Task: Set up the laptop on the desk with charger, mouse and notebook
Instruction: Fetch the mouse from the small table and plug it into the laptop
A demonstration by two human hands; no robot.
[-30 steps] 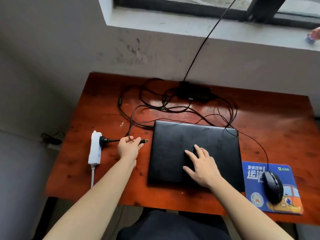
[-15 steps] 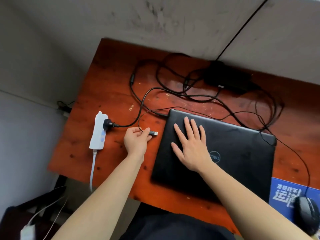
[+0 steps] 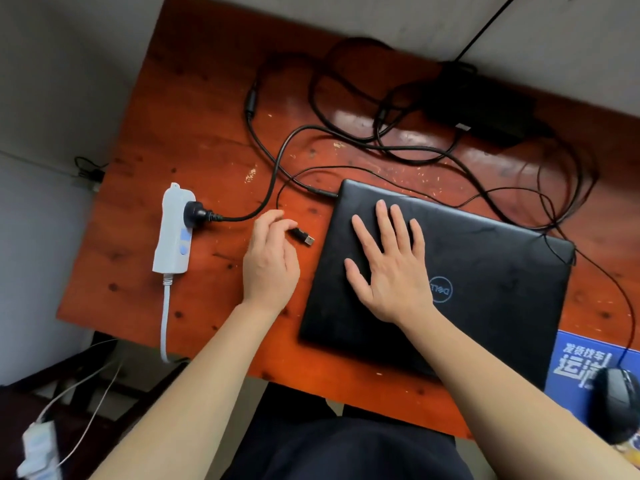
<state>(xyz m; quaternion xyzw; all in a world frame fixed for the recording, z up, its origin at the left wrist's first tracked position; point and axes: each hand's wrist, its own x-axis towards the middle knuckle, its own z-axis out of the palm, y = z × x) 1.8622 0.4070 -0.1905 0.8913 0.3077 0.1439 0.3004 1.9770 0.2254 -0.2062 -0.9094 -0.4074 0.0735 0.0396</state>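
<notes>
The left hand pinched a USB plug in its fingers, just beside the closed laptop on the table. The right hand lay flat on the laptop, fingers straight. Tangled cables and the charger brick lay behind it, with a white power strip to the left and the mouse far right.

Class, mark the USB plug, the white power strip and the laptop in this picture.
USB plug [image 3: 300,235]: head view, middle of its body.
white power strip [image 3: 172,230]: head view, white casing.
laptop [image 3: 502,271]: head view, bare lid.
</notes>
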